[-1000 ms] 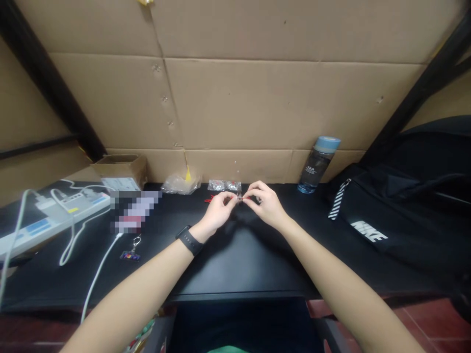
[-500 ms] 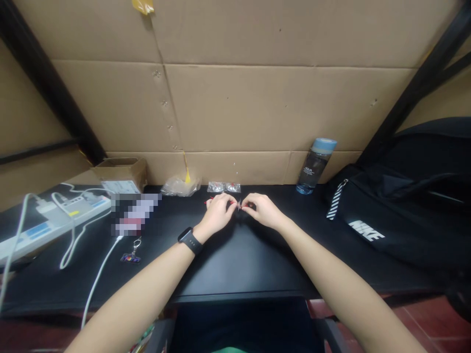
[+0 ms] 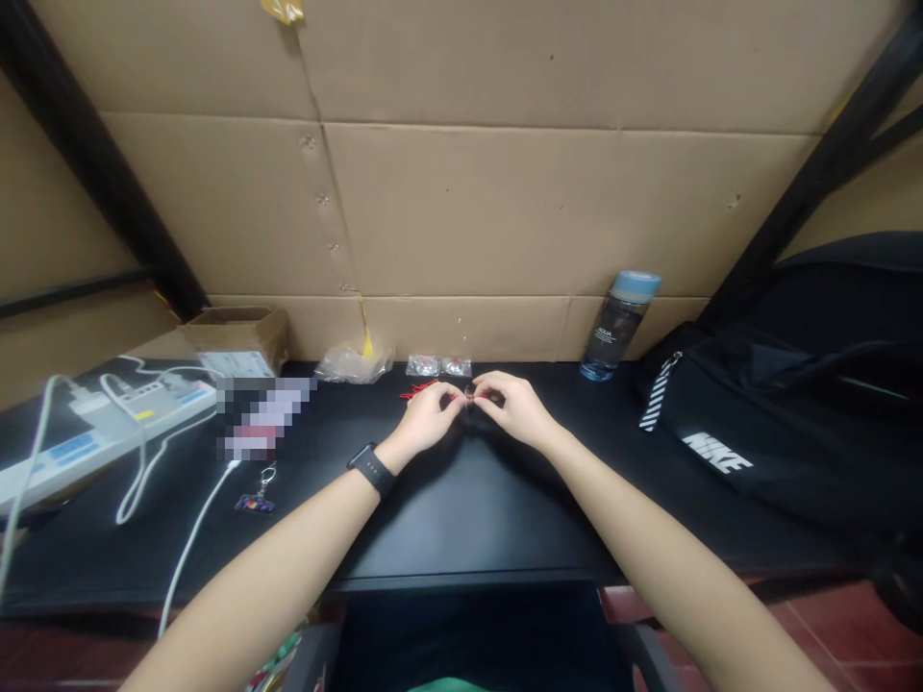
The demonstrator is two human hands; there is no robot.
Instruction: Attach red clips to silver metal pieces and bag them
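Over the black table, my left hand (image 3: 434, 414) and my right hand (image 3: 511, 406) meet with pinched fingers. Between their fingertips is a small thin shiny round piece (image 3: 468, 396), seen edge-on; its exact kind is too small to make out. Some red shows at the right fingers, partly hidden by them. Red cord (image 3: 418, 391) lies loosely on the table just behind my left hand. Two small clear packets (image 3: 439, 366) with shiny contents lie beyond the hands, against the cardboard wall.
A crumpled plastic bag (image 3: 353, 364) and an open cardboard box (image 3: 237, 336) stand back left. Further left are a power strip (image 3: 108, 428) with white cables and a keychain (image 3: 256, 503). A blue-capped bottle (image 3: 618, 327) and a black bag (image 3: 764, 404) are on the right.
My left fingers have shifted slightly downward, uncovering more of the red cord. My right fingers have moved up a little around the shiny piece. Everything else stays in place.
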